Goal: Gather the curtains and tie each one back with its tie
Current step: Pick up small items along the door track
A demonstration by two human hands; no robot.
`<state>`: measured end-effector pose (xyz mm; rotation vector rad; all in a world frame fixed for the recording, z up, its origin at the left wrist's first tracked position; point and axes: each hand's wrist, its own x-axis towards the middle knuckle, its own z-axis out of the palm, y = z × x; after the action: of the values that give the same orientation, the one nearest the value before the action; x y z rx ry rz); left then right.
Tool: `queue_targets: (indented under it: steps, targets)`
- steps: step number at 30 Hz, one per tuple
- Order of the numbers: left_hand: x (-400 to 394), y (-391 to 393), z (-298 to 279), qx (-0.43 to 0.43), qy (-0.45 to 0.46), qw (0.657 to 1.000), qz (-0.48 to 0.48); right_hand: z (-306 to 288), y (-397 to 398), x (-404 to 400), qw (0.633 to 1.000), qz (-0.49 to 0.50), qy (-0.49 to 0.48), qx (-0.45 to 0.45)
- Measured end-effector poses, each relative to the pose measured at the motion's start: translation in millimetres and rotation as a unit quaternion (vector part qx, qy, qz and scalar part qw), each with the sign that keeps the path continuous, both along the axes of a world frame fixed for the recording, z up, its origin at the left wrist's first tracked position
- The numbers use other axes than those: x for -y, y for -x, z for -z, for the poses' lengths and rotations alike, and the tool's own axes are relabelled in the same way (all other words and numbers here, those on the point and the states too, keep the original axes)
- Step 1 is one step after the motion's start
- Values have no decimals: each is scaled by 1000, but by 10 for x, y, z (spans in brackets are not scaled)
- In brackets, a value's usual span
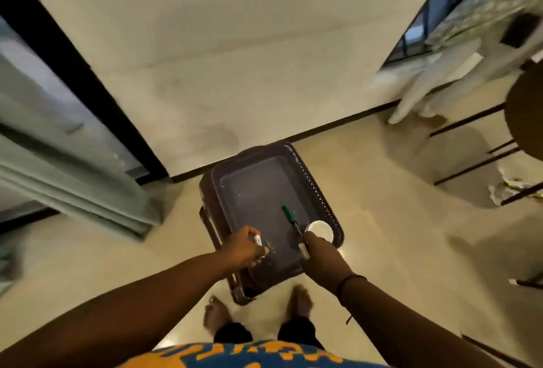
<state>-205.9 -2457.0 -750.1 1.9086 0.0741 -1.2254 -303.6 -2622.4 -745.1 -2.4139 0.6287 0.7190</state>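
Head view: both hands, left [245,245] and right [318,253], grip markers above tray [252,188].

- The tray [249,191] sits on a stand straight before your feet, against the wall [220,44].
- A pen [291,219] and a cup [319,231] lie on its right side.
- One curtain [67,167] hangs to your left, another curtain [446,73] far right, behind the table [526,115].

The dark basket [320,188] looks like plastic — perforated wall, smooth matt tray top. Left of the basket hangs a pale green cloth curtain [70,191], softly pleated. Under the basket the floor [382,220] is smooth with a dull sheen — behind it, a matt painted wall [235,44].
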Motion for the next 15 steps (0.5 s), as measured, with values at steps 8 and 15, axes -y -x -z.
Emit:
queue_targets:
  steps: [8,15]
  targets:
    - [565,257,361,-13,-59,989,-136,350,-175,389,994,-90,-69,-3]
    - [814,403,556,25,-100,992,-76,538,-283,586,987,-119,-104,-1]
